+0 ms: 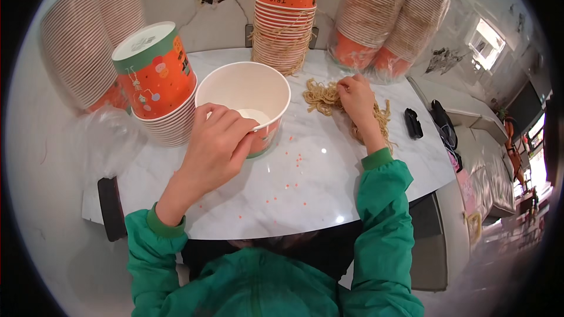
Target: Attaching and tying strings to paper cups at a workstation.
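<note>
A large paper bucket (247,79) stands upright at the middle of the table, white inside and orange with a green base outside. My left hand (218,141) is closed over its near rim, fingers inside and thumb outside. To the right, my right hand (357,100) rests over a loose heap of tan twine lengths (320,97). Its fingertips are pinched together at the heap, and the strands between them, if any, are too small to make out. More twine trails out beside the right wrist.
Upside-down nested buckets (154,82) stand left of the bucket. Behind is another stack (284,32) with twine hanging on it. Plastic-wrapped stacks (370,14) stand at the back right. A small black object (413,123) lies right of the twine. Orange paper dots (298,161) are scattered in front.
</note>
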Demonstrator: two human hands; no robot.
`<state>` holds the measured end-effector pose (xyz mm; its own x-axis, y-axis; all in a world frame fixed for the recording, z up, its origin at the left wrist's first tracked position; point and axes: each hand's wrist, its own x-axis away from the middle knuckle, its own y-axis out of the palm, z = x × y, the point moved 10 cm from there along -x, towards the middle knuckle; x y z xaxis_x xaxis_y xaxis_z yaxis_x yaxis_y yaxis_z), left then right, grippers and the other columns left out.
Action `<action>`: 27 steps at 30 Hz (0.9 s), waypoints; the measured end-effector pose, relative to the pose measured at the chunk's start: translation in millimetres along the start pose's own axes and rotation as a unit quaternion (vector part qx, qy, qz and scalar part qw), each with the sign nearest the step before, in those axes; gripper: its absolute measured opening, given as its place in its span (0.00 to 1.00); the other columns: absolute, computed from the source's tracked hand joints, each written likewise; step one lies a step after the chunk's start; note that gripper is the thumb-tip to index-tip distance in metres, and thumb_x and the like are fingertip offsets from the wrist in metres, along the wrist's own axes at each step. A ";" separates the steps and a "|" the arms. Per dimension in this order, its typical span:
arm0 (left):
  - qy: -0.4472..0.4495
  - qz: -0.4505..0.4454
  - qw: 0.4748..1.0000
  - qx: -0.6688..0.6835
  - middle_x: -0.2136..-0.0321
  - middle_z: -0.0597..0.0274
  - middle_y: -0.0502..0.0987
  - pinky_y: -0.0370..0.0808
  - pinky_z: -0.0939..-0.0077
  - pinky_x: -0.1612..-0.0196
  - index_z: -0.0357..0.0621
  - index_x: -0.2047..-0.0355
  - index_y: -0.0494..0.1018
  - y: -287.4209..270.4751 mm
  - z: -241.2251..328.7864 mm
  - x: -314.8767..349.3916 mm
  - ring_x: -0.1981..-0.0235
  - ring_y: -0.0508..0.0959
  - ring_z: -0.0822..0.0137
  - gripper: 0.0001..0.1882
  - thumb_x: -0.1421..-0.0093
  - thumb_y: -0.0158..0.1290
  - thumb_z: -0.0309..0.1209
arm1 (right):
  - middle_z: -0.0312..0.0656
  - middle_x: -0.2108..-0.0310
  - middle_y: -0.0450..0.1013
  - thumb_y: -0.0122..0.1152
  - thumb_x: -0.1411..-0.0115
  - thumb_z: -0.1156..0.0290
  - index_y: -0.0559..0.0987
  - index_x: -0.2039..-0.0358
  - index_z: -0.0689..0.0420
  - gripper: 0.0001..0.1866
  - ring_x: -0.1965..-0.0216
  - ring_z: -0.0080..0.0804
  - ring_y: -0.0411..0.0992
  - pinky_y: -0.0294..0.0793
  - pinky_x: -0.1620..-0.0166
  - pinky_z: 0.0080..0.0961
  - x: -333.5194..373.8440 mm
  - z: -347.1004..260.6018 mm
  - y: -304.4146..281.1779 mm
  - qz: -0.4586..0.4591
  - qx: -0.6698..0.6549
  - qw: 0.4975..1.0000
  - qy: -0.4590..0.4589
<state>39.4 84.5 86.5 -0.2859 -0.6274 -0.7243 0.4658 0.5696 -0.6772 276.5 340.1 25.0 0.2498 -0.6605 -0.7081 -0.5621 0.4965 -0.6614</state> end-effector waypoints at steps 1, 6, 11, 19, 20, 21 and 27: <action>0.000 0.000 1.000 0.000 0.68 0.62 0.76 0.66 0.57 0.46 0.42 0.60 0.78 0.6 -0.5 0.1 0.61 0.76 0.58 0.11 0.45 0.62 0.23 | 0.43 0.63 0.76 0.64 0.39 0.66 0.86 0.65 0.52 0.07 0.56 0.47 0.75 0.74 0.56 0.45 -1.8 -0.8 3.8 0.000 0.001 1.000 0.000; 0.002 0.102 0.995 0.017 0.64 0.60 0.77 0.71 0.58 0.52 0.41 0.57 0.80 -26.8 6.2 7.5 0.60 0.76 0.54 0.18 0.51 0.62 0.19 | 0.41 0.57 0.76 0.67 0.42 0.61 0.88 0.66 0.51 0.09 0.49 0.46 0.70 0.70 0.50 0.49 -8.0 -0.4 25.2 -0.032 0.033 0.998 0.034; 0.006 0.182 0.983 -0.004 0.63 0.57 0.78 0.72 0.63 0.59 0.39 0.58 0.80 -59.7 7.7 17.5 0.63 0.77 0.54 0.21 0.55 0.61 0.14 | 0.41 0.57 0.76 0.65 0.41 0.59 0.88 0.67 0.50 0.10 0.50 0.47 0.70 0.68 0.50 0.51 -19.9 -12.9 52.5 -0.081 0.111 0.990 0.032; -0.003 0.208 0.978 0.011 0.65 0.57 0.78 0.73 0.66 0.65 0.38 0.59 0.81 -62.5 8.3 22.0 0.67 0.78 0.57 0.20 0.55 0.60 0.13 | 0.39 0.64 0.74 0.66 0.43 0.67 0.84 0.68 0.50 0.03 0.54 0.43 0.71 0.66 0.52 0.44 -23.9 -53.6 0.9 0.012 -0.070 0.997 -0.029; -0.006 0.208 0.978 0.008 0.65 0.57 0.78 0.73 0.66 0.65 0.38 0.59 0.81 -63.0 8.1 24.4 0.67 0.78 0.57 0.20 0.55 0.60 0.13 | 0.39 0.64 0.74 0.66 0.43 0.67 0.84 0.68 0.50 0.03 0.54 0.43 0.71 0.66 0.52 0.44 -13.9 -67.9 -3.5 0.010 -0.073 0.997 -0.030; 0.001 0.213 0.976 0.032 0.65 0.56 0.78 0.74 0.69 0.68 0.37 0.59 0.81 -64.0 8.6 25.4 0.70 0.78 0.58 0.20 0.54 0.59 0.12 | 0.38 0.66 0.73 0.67 0.44 0.68 0.83 0.69 0.50 0.03 0.56 0.43 0.71 0.65 0.54 0.43 -1.3 -90.8 -9.4 -0.009 -0.106 0.991 -0.083; -0.045 0.133 0.968 0.207 0.60 0.54 0.80 0.74 0.77 0.75 0.37 0.54 0.80 -38.1 7.8 27.0 0.76 0.78 0.67 0.20 0.48 0.57 0.12 | 0.39 0.69 0.71 0.67 0.50 0.76 0.79 0.67 0.54 0.09 0.63 0.40 0.72 0.66 0.56 0.40 96.9 -204.6 -48.2 -0.089 -0.162 0.959 -0.215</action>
<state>20.4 41.7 93.7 -0.0435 -0.5418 -0.8394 0.8142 0.4676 -0.3440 166.4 136.9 38.8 0.6270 -0.3899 -0.6744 -0.6793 0.1502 -0.7184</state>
